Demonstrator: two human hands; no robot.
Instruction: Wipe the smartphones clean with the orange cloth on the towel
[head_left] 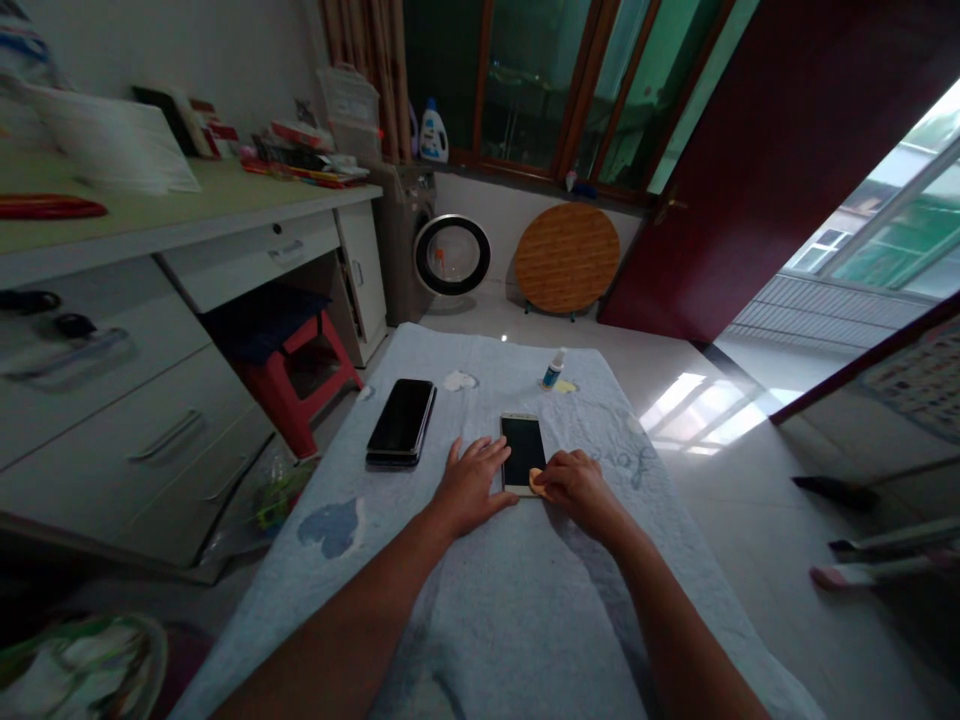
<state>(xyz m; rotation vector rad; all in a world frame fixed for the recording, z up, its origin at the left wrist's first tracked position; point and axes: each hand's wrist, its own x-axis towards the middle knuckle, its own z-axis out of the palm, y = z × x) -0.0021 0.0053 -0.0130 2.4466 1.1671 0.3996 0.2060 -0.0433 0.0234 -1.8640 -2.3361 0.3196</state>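
Phone (523, 445) lies flat, screen up, on the pale fabric cover (510, 600); I take it as my landmark. An orange cloth (535, 482) sits on its glass at the near right corner.

Risk, my judgement: the phone could swivel or skid on the fabric if the cloth is pushed sideways harder than the left hand braces. Cause would be that hold — it bears on one edge and one corner only. Fingertips lapping onto the glass may also leave prints. A tug on the cover might topple the small spray bottle (553, 369), upright beyond the phone's far right corner.

Pose: left hand (471, 483) comes in from the phone's near left, palm down, fingers spread, tips on its left edge, thumb at the near left corner. Right hand (577, 488) stands at the phone's right, fingers curled, pinching the cloth between thumb and fingers; I cannot tell how hard it presses.

Further out: a stack of dark flat devices (402, 416) lies well left of the phone; past it, lower, a red stool (300, 370). Far beyond the phone — washing machine (401, 215), round door swung open.
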